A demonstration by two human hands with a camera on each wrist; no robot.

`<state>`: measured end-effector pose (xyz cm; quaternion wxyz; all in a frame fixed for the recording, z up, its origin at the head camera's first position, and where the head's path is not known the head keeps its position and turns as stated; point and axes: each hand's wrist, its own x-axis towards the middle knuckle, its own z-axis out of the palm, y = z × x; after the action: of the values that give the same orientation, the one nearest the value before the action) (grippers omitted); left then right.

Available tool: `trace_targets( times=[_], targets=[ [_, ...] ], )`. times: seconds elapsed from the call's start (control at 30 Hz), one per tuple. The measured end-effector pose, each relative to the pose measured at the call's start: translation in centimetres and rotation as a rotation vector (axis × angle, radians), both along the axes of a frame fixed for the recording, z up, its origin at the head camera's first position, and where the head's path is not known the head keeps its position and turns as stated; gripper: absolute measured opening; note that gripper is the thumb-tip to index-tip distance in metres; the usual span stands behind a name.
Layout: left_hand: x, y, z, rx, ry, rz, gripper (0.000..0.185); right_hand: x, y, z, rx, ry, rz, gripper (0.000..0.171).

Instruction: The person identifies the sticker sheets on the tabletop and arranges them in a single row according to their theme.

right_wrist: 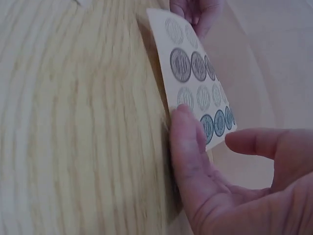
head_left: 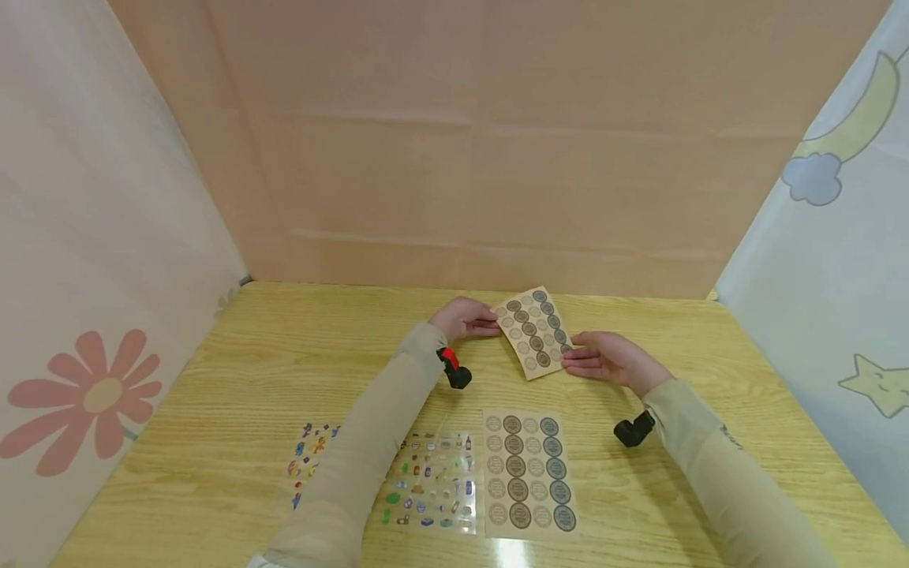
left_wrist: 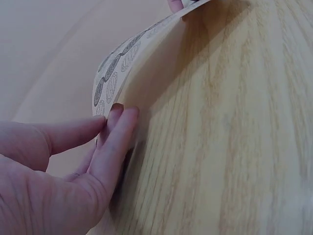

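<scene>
A tan sticker sheet (head_left: pixel 529 327) with rows of round brown and dark grey-blue labels is held tilted above the far part of the table. My left hand (head_left: pixel 466 318) pinches its left edge between thumb and fingers; in the left wrist view the sheet (left_wrist: pixel 111 78) bows away from the fingertips. On the opposite side, my right hand (head_left: pixel 614 361) holds the lower right edge. The right wrist view shows the thumb (right_wrist: pixel 252 142) and a finger (right_wrist: pixel 183 132) at that edge of the sheet, with the rest of the fingers partly hidden.
A second sheet of round labels (head_left: pixel 525 473) lies flat at the table's near middle. Left of it is a clear sheet of small colourful stickers (head_left: pixel 433 489); another sticker sheet (head_left: pixel 301 457) is partly covered by my left sleeve. A brown backdrop (head_left: pixel 469 197) stands behind the table (head_left: pixel 234 379).
</scene>
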<state>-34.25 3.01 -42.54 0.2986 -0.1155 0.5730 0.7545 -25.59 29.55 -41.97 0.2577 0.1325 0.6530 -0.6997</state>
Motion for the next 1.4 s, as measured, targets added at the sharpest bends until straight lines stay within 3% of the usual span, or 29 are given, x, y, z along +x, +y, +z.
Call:
trace_targets(
  times=[0.23,0.4,0.63,0.93,1.07,1.4],
  targets=[
    [-0.1,0.1,-0.2,-0.007,0.011,-0.002,0.052,-0.5,0.7,-0.1,0.099,0.028,0.011,0.015],
    [-0.2,0.1,-0.3,-0.015,0.016,-0.010,0.051,-0.7,1.2,0.0,0.085,0.060,0.071,0.017],
    [-0.1,0.0,-0.2,-0.012,0.021,-0.002,0.048,-0.8,1.6,-0.1,0.064,0.177,0.124,0.018],
    [0.3,0.0,0.5,-0.003,0.102,-0.054,0.044,-0.3,1.6,0.3,-0.022,0.207,0.128,0.044],
    [0.8,-0.1,1.0,0.008,0.149,-0.080,0.034,0.4,1.3,0.9,0.004,0.237,0.100,0.045],
    [2.7,-0.2,2.2,0.009,0.202,-0.164,0.037,2.4,0.4,2.6,0.121,0.295,0.122,0.064]
  ],
)
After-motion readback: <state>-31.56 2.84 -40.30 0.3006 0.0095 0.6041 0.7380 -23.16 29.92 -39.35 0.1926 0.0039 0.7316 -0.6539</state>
